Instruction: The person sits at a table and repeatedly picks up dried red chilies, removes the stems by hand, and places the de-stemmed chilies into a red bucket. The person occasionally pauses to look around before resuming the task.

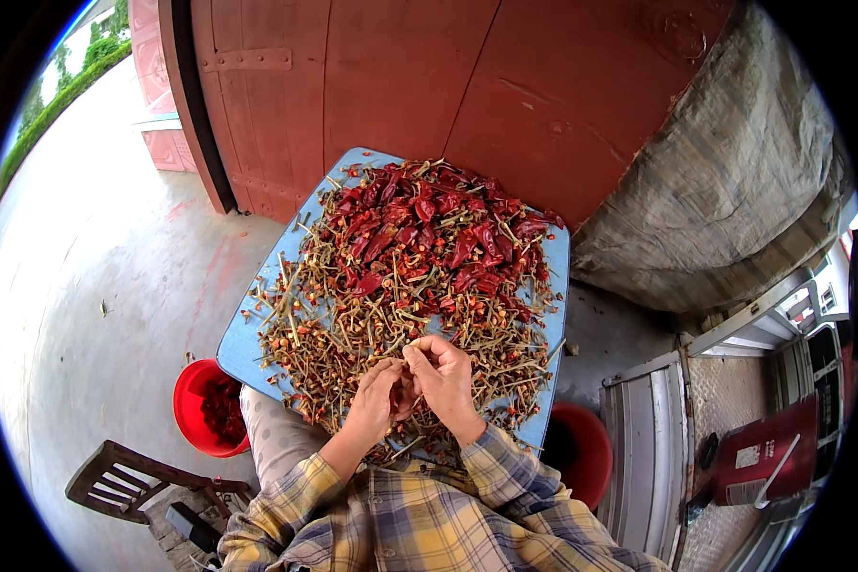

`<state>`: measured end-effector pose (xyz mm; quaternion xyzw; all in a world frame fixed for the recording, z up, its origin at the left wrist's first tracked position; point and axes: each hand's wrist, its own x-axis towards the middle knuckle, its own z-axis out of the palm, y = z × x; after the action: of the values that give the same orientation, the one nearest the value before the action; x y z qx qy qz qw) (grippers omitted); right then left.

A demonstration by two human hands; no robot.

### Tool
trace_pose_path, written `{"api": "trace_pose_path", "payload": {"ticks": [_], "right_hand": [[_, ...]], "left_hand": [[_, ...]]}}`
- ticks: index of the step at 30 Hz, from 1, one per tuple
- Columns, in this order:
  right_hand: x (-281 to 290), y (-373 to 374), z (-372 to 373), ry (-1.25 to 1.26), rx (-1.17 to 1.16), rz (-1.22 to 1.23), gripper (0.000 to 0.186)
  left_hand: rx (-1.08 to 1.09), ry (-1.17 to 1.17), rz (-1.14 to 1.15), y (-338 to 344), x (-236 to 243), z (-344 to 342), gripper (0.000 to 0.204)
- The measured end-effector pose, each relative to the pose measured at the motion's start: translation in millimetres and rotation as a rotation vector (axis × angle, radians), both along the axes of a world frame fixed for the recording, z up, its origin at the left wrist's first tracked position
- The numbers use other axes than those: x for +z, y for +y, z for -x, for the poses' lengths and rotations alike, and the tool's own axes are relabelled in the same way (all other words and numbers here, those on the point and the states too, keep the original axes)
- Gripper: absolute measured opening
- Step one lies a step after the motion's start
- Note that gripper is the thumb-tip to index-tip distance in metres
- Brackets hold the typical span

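Both hands meet over the near part of a blue table point(241, 345). My left hand point(376, 398) is closed, its fingertips brought against those of my right hand point(441, 377), which is pinched. A dark red dried chili point(406, 395) shows between them, mostly covered by the fingers. Under and around the hands spreads a thick litter of dry stems and caps point(367, 324), pale brown with orange-red bits. Farther back on the table lies a heap of wrinkled dried red chilies point(448, 214).
A red bucket point(192, 410) holding dark red pieces stands on the floor at left; another red bucket point(586, 448) is at right. Near the left one is a wooden chair point(114, 481). Red doors point(400, 86) rise behind the table, beside a grey tarp point(705, 210). Metal framework fills the right.
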<state>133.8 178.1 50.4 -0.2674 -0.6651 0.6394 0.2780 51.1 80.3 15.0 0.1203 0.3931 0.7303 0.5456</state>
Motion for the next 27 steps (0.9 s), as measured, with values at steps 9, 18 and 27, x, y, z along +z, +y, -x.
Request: {"api": "trace_pose_path", "payload": {"ticks": [9,18,27], "right_hand": [[8.7,11.5,-5.7,-0.089,0.049,-0.251,0.019],[18.6,65.8,-44.5,-0.628,-0.055,-0.944,0.044],[-5.9,82.5,-31.6,-0.821,0.031,-0.995,0.059]], "left_hand": [[0.004,-0.157,0.078,2.1,0.4,-0.1,0.031],[-0.094,-0.125,0.105,4.8,-9.7,1.1,0.030],[-0.077,-0.179,0.067,4.0,-14.2,-7.5,0.036]]}}
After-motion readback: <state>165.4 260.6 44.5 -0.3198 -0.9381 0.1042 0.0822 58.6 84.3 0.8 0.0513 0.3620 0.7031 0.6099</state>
